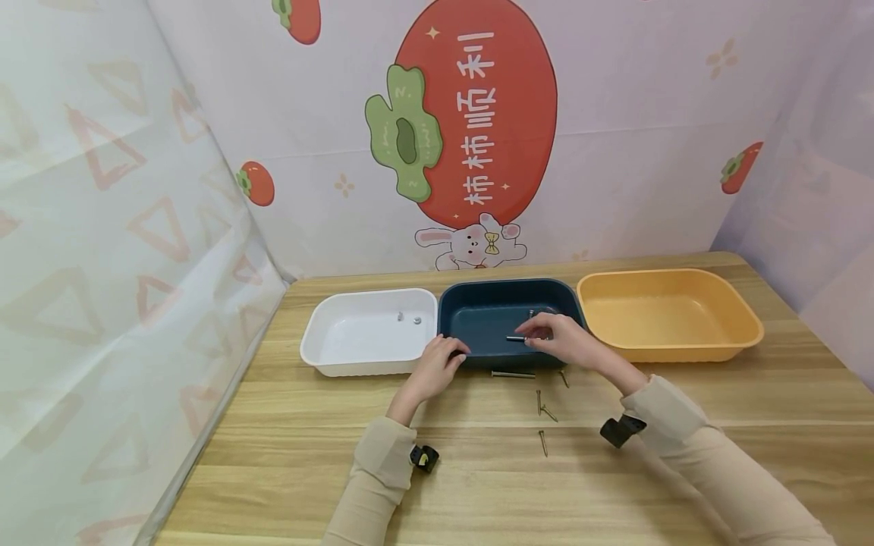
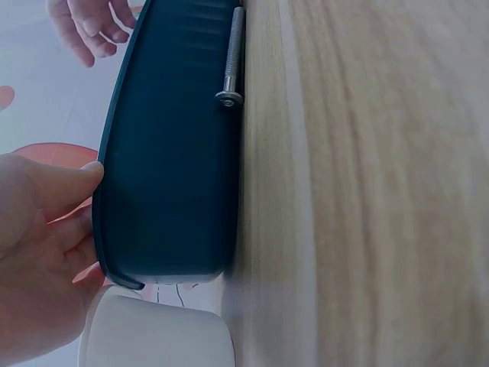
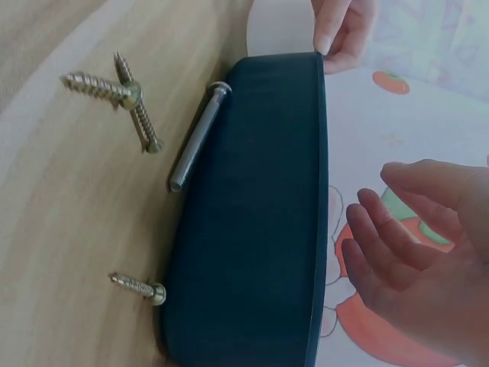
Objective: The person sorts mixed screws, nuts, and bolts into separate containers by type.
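At the left end of the dark blue tray point(image 1: 478, 287), my left hand point(image 1: 433, 369) pinches the rim, thumb on the outer side and fingers over the edge. Above the tray's right half is my right hand point(image 1: 565, 339), fingers loosely bent and apart, with nothing between them in the right wrist view. Below its fingertips a metal bolt point(image 1: 515, 339) shows in the tray, partly covered by the hand. Another small metal piece point(image 1: 531, 313) is inside near the back. Against the tray's front wall lies a long bolt point(image 3: 200, 139) on the table.
Several screws point(image 1: 543, 443) are scattered on the wooden table point(image 1: 478, 485) in front of the tray. Left of it stands a white tray point(image 1: 310, 334) with two small metal pieces point(image 1: 417, 321). A yellow tray point(image 1: 751, 334) stands on the right. A printed cloth hangs behind.
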Motion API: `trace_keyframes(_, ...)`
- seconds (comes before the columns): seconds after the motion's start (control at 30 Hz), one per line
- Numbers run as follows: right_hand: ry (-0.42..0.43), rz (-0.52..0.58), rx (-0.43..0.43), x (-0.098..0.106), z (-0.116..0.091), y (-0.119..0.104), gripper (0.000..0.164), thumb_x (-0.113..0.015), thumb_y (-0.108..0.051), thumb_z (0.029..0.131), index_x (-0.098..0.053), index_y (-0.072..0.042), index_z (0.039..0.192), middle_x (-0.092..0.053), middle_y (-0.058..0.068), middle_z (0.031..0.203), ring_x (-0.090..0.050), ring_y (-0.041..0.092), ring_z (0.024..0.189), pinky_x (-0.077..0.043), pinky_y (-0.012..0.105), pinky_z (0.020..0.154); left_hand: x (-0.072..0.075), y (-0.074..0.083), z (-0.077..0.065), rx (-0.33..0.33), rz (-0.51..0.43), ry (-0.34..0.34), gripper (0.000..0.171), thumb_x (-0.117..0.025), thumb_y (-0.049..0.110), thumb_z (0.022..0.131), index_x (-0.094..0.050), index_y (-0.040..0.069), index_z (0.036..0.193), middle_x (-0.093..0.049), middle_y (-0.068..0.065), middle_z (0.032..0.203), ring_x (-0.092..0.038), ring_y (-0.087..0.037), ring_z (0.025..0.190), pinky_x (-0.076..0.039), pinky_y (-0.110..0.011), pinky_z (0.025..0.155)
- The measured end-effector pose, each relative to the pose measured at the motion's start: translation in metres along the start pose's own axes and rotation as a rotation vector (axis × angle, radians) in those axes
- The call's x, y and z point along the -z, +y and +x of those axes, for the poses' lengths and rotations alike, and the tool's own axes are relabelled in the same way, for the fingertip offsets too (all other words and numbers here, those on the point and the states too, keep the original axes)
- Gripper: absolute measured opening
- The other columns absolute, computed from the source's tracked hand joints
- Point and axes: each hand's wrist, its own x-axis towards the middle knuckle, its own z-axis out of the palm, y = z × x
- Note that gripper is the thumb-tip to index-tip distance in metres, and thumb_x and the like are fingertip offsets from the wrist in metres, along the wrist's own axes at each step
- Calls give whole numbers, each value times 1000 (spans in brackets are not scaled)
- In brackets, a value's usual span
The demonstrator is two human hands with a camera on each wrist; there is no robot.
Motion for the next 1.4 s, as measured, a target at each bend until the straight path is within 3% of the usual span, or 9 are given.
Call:
trace_keyframes(0.47, 32, 37, 37, -15, -19, -7, 19, -58, -8, 84, -62, -1, 102, -61, 10, 95, -56, 13, 81, -48, 34, 74, -2, 0, 0, -4, 6, 2, 12, -49, 5, 89, -59, 1, 95, -60, -10, 96, -51, -26, 99, -22, -41, 103)
trace_keyframes(0.93, -48, -9, 60, -28, -33, -13, 20, -59, -3, 83, -62, 0, 102, -62, 9, 98, -58, 20, 87, -48, 36, 75, -1, 1, -1, -25, 13, 21, 11, -51, 4, 88, -59, 0, 94, -60, -11, 94, -50, -27, 98, -24, -42, 101)
trace_keyframes(1.4, -150, -30, 28, -40, -31, 2, 24, -57, -3, 83, -61, -1, 107, -61, 10, 105, -55, 25, 99, -45, 40, 82, 0, 0, 1, 3, -3, -3, 14, -49, 6, 90, -59, 0, 97, -60, -10, 99, -50, -26, 100, -23, -41, 102)
